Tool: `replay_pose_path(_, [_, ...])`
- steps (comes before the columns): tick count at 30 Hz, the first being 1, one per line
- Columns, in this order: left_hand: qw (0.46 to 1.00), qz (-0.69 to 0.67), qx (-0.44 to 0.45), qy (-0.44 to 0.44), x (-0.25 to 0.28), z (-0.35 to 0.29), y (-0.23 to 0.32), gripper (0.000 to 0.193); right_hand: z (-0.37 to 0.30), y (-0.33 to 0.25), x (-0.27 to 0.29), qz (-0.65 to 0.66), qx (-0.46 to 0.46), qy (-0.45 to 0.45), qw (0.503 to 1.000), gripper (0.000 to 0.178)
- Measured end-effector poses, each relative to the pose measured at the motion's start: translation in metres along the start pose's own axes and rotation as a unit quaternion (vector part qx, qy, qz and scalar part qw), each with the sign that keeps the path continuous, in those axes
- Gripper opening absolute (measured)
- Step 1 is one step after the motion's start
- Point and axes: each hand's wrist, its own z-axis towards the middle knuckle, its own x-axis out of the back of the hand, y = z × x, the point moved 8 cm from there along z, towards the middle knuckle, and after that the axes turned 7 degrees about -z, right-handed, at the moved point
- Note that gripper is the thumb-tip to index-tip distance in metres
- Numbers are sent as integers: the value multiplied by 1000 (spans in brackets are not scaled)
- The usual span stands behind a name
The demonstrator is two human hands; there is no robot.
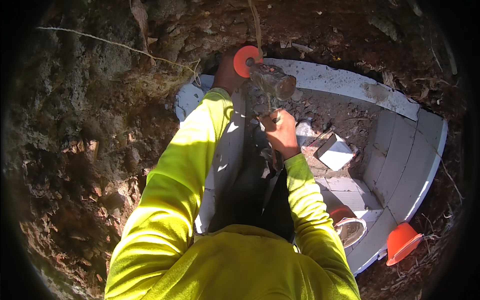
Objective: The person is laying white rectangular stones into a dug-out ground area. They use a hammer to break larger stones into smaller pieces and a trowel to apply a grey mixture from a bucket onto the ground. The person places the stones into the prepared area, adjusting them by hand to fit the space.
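Observation:
My left hand (227, 72) reaches forward to the far rim of the pit. It is closed round a chisel with a round orange hand guard (243, 60), whose dark steel end shows in the disc's middle; the guard hides most of the fingers. Just right of the guard is the worn, heavy head of a hammer (275, 84), overlapping the guard's edge in this view. I cannot tell whether the two touch. My right hand (281, 132), nearer to me, is wrapped round the hammer's handle. Both sleeves are bright yellow-green.
A curved wall of grey blocks (400, 155) with a pale rim (345, 80) encloses rubble and soil (345, 112). A white block (336, 152) lies inside. An orange bucket (402, 243) tilts outside the wall; another bucket (352, 230) stands within. A thin cord (115, 45) crosses the earth bank (75, 125).

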Motion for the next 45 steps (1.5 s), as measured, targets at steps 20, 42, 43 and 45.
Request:
replay_pose_path(20, [984, 159, -83, 7, -44, 6, -16, 25, -108, -15, 98, 188, -46, 245, 950, 17])
replay_pose_path(42, [986, 140, -96, 8, -75, -8, 22, 18, -67, 35, 88, 88, -146, 119, 978, 21])
replay_pose_path(43, [984, 142, -102, 29, -68, -12, 35, 19, -70, 26, 88, 120, -140, 121, 975, 24])
replay_pose_path(45, [979, 152, -114, 74, -49, -15, 56, 20, -81, 26, 90, 137, -150, 112, 973, 17])
